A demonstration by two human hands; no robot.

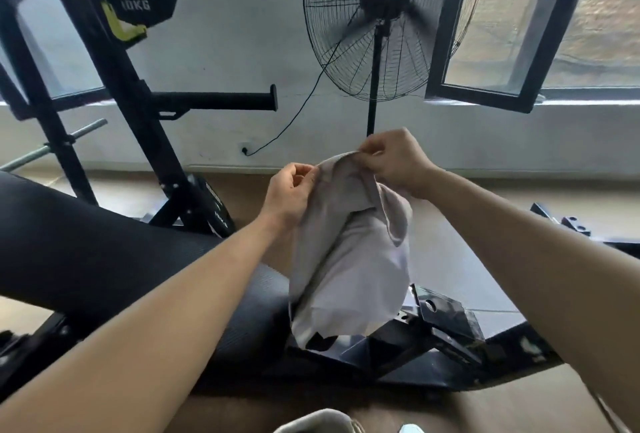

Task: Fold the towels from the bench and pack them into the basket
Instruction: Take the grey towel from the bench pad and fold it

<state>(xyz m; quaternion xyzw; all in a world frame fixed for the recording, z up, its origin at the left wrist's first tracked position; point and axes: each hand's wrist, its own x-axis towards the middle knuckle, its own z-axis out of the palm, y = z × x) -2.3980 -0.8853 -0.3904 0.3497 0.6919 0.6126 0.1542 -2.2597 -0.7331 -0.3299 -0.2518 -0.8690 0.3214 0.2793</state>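
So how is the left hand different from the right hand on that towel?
The right hand is higher; the left hand sits lower. The right hand pinches the towel at its top edge, while the left hand pinches its left edge lower down. Both hold the same pale towel up over the black bench.
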